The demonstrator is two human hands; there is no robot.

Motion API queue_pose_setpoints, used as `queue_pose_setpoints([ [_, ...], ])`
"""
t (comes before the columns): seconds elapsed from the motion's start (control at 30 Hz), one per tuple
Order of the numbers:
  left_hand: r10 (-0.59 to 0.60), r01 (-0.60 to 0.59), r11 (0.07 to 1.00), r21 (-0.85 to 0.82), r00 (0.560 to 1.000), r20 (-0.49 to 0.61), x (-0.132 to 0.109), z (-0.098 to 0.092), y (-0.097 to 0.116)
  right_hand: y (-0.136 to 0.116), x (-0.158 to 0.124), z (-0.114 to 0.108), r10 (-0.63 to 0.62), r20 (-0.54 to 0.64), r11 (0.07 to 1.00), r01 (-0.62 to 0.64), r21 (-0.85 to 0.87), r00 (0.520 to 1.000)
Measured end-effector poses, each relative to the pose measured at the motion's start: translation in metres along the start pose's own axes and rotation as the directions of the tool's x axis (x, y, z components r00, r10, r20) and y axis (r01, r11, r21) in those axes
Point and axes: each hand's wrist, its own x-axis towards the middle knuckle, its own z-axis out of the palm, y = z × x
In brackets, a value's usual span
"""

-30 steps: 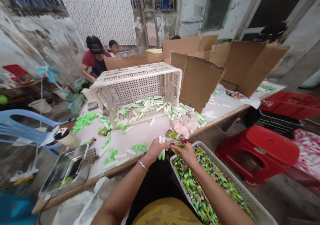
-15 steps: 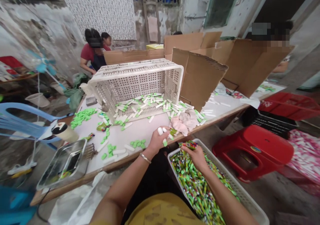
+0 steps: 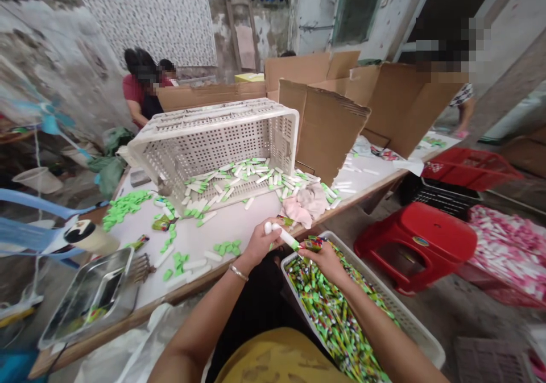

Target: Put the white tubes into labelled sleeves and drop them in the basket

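"Two white tubes [image 3: 284, 236] there; where are they?"

"In the left hand [image 3: 258, 245], pinched just off the table's [image 3: 263, 209] edge."

"And the right hand [image 3: 327, 262]?"

"It pinches a printed wrapper [image 3: 314, 242] by one tube's green end, at the white basket's [image 3: 429, 340] far end."

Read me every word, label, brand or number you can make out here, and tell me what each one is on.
None can be read.
Oval sticker on the red plastic stool: too small.
Colourful wrapper in the right hand: print too blurred.
Wrapped sticks in the white plastic basket: print too small.
Loose wrapper on the table: too blurred.
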Motion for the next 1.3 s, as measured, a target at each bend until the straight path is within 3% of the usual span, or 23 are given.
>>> queue_pose_setpoints([
  [0.23, -0.068, 0.068, 0.997, 0.021, 0.998, -0.003, 0.001, -0.001, -0.007, -0.013, -0.001, 0.006, 0.220, 0.171, 0.936, -0.257, 0.240, 0.960],
  [0.4, -0.049, 0.048, 0.996, 0.079, 0.999, 0.009, 0.003, 0.003, -0.025, -0.020, 0.001, 0.007, 0.295, 0.265, 0.892, -0.364, 0.268, 0.918],
  [0.63, -0.039, 0.031, 0.991, 0.126, 0.997, 0.063, -0.004, 0.020, -0.027, -0.014, 0.006, 0.016, 0.225, 0.172, 0.865, -0.278, 0.419, 0.959],
  [0.83, 0.077, -0.058, 0.950, 0.306, 0.996, -0.050, -0.008, 0.021, -0.029, -0.003, 0.005, 0.002, 0.252, 0.231, 0.911, -0.311, 0.270, 0.940],
  [0.97, 0.135, -0.143, 0.901, 0.409, 0.990, 0.047, -0.010, 0.033, -0.035, 0.010, 0.000, -0.011, 0.178, 0.200, 0.955, -0.218, 0.200, 0.963],
  [1.13, 0.070, -0.177, 0.857, 0.484, 0.971, 0.230, -0.009, 0.048, -0.047, 0.022, -0.015, -0.025, 0.242, 0.133, 0.955, -0.260, 0.145, 0.961],
  [1.3, 0.083, -0.182, 0.894, 0.410, 0.965, 0.249, -0.008, 0.062, -0.055, 0.017, -0.020, -0.032, 0.196, 0.073, 0.975, -0.202, 0.088, 0.978],
])
